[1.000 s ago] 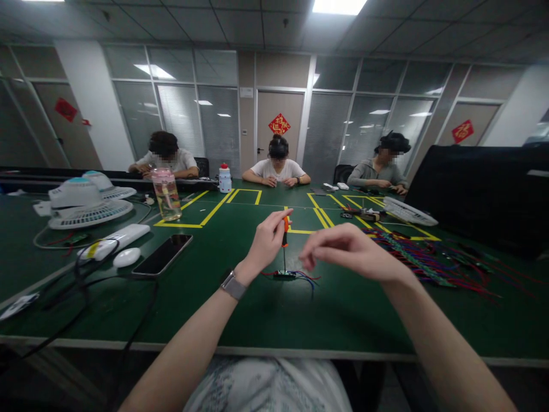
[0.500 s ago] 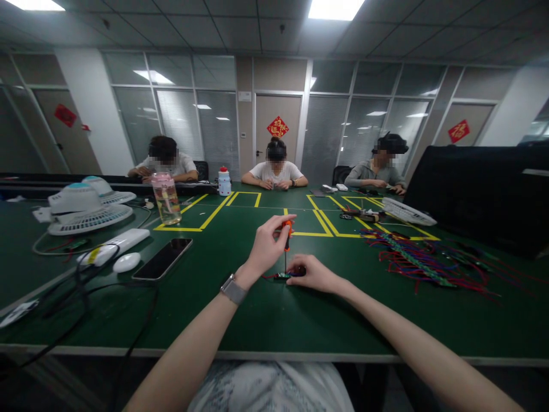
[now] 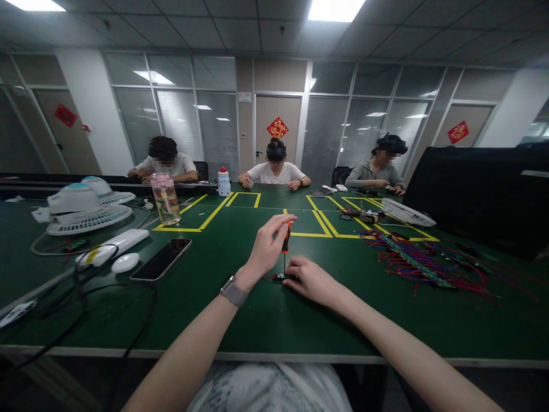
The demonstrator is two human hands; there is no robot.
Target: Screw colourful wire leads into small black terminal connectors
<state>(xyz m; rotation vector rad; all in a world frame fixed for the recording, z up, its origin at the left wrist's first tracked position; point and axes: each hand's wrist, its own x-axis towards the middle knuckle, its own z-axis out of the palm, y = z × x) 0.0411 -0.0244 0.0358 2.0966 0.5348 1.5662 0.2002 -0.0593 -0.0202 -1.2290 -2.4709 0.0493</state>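
My left hand [image 3: 270,243] is closed round the orange and black handle of a screwdriver [image 3: 286,243], which stands upright with its shaft pointing down. The shaft's lower end meets a small green circuit board [image 3: 280,277] lying on the table. Red wire [image 3: 269,277] runs out from the board's left side. With bent fingers, my right hand [image 3: 311,279] grips the board's right end; thumb and fingertips hide that part. The exact contact between screwdriver tip and board is too small to make out.
To the right lies a bundle of boards with red and blue wires [image 3: 416,260], beside a black monitor [image 3: 476,200]. A phone [image 3: 162,260], a white mouse [image 3: 126,262], a power strip [image 3: 114,247], cables and a bottle [image 3: 166,200] are left. Several people sit opposite.
The screwdriver tilts slightly differently, and my right-hand fingers have closed in over the board's right end. Across the table, the middle person's hands have moved apart.
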